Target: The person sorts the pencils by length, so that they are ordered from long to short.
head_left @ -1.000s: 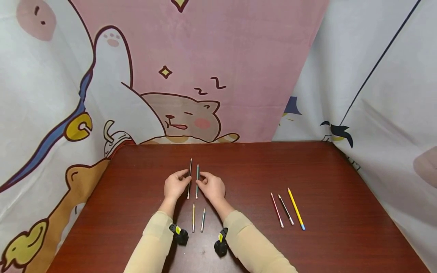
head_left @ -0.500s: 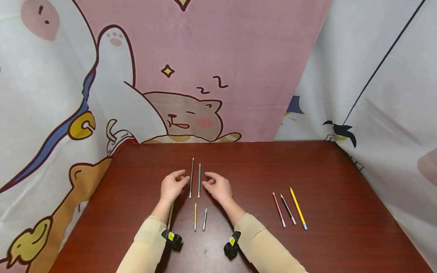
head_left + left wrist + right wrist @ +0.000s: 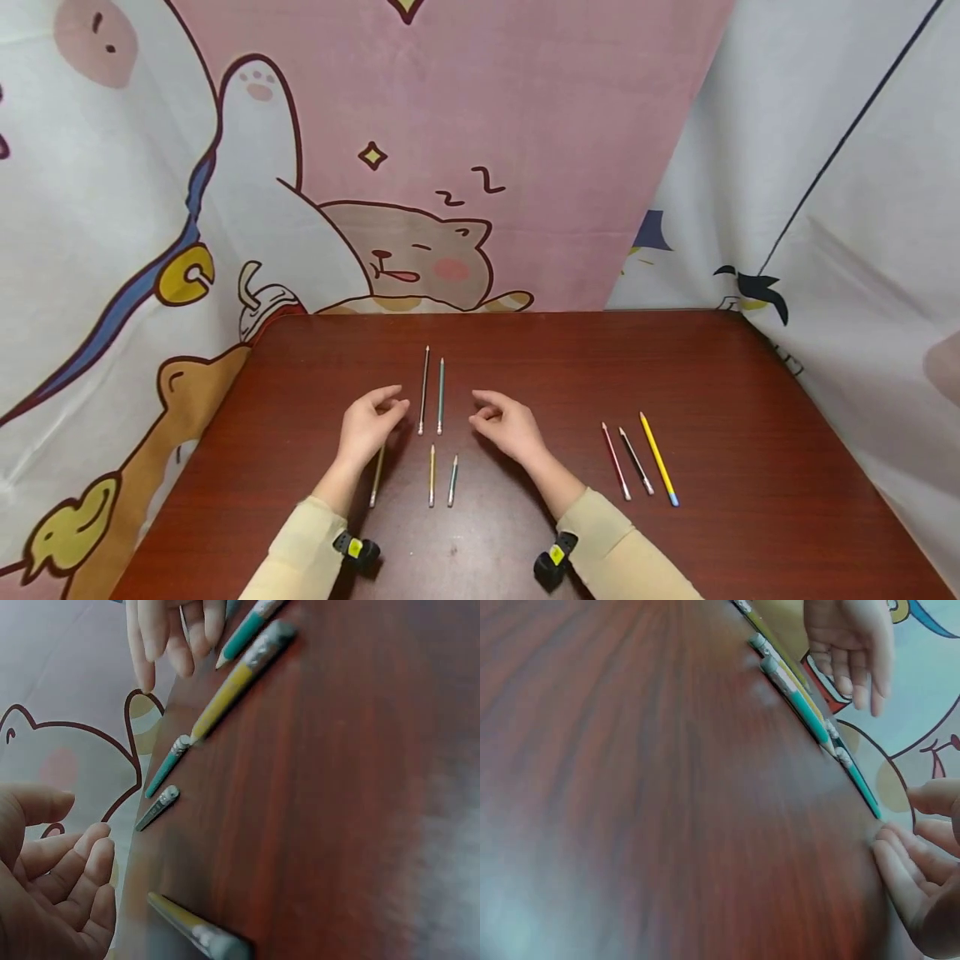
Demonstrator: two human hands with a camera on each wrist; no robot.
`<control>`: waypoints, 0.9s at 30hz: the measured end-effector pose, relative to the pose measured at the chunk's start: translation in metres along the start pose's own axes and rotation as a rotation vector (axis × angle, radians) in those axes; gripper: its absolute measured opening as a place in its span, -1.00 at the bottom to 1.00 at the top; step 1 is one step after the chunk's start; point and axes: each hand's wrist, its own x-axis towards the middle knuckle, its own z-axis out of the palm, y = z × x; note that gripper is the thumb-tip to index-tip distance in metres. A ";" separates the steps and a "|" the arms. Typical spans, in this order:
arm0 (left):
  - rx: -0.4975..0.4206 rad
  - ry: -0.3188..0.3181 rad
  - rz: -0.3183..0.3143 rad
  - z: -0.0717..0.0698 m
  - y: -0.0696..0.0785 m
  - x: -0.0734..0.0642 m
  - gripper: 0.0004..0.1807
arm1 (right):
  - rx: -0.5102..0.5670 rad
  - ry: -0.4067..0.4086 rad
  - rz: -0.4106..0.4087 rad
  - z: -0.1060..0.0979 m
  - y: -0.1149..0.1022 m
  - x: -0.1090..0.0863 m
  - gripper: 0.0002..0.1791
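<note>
My left hand (image 3: 369,427), fingers loosely bent and holding nothing, hovers left of a long dark pencil (image 3: 424,392). Beside that pencil lies a long green pencil (image 3: 441,397), and my right hand (image 3: 512,425) is off to its right, also holding nothing. Nearer to me, a short yellow pencil (image 3: 432,477) and a short green pencil (image 3: 453,481) lie side by side with their eraser ends toward me. Another yellowish pencil (image 3: 377,479) lies by my left wrist, its far end hidden under the hand. In the left wrist view, the left fingers (image 3: 94,859) are apart from the pencils.
To the right, a red pencil (image 3: 617,461), a black pencil (image 3: 636,461) and a thicker yellow pencil (image 3: 659,460) with a blue end lie on the brown table (image 3: 757,467). A cartoon-printed cloth (image 3: 555,167) hangs behind the table's far edge.
Both hands have moved apart and back from the two long pencils, the right one farther. The pencil by my left wrist has come into view. The head view has shifted slightly.
</note>
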 end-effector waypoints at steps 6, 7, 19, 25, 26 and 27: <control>-0.023 -0.014 -0.008 -0.003 -0.002 -0.012 -0.59 | 0.008 -0.064 -0.004 -0.026 0.004 -0.018 -0.52; -0.023 -0.016 -0.008 -0.004 -0.002 -0.013 -0.60 | 0.003 -0.074 -0.018 -0.031 0.004 -0.022 -0.52; 0.048 -0.028 0.030 -0.018 -0.007 -0.030 -0.57 | -0.014 -0.140 -0.161 -0.088 0.021 -0.055 -0.45; 0.060 -0.039 0.023 -0.029 -0.012 -0.038 -0.56 | -0.018 -0.098 -0.173 -0.113 0.029 -0.067 -0.43; 0.064 -0.039 0.018 -0.031 -0.013 -0.039 -0.56 | -0.020 -0.086 -0.173 -0.117 0.030 -0.069 -0.43; 0.066 -0.039 0.013 -0.033 -0.014 -0.040 -0.55 | -0.019 -0.076 -0.175 -0.121 0.031 -0.071 -0.43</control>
